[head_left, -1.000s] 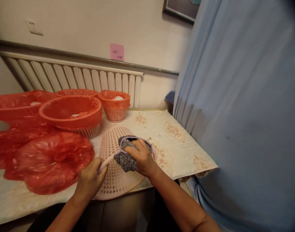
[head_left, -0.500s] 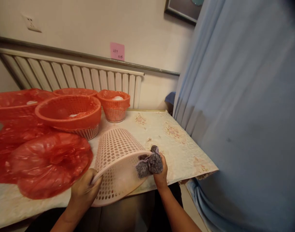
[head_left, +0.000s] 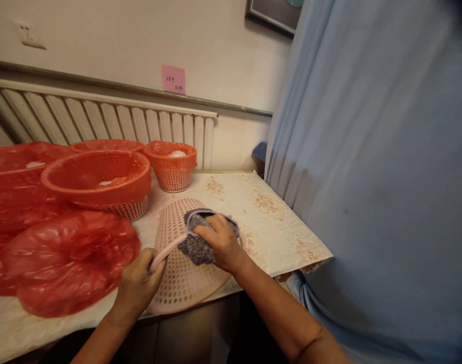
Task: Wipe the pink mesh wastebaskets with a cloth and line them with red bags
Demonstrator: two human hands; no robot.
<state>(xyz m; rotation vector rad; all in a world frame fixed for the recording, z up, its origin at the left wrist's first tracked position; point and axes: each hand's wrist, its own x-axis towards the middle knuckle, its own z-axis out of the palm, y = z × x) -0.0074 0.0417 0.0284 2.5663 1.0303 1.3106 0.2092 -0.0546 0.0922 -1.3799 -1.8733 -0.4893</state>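
A pale pink perforated basket point(head_left: 189, 283) lies tilted on its side at the table's front edge, its open mouth toward me. My left hand point(head_left: 142, 278) is closed round the basket's rim at its left. My right hand point(head_left: 221, 242) grips a fuzzy grey cloth point(head_left: 196, 247) with lilac edging. The cloth lies over the upper part of the rim and hides some of the basket. Left of the basket is a crumpled red plastic bag point(head_left: 72, 258).
Several baskets lined with red bags stand at the back left, among them a large one point(head_left: 130, 205) and a small one point(head_left: 174, 179). The table point(head_left: 269, 232) has a flowered cover. A blue curtain point(head_left: 367, 151) hangs at the right, a radiator point(head_left: 128, 116) behind.
My right hand has moved left and up with the cloth, from the right side of the rim to its top. My left hand still holds the rim. The view has shifted slightly.
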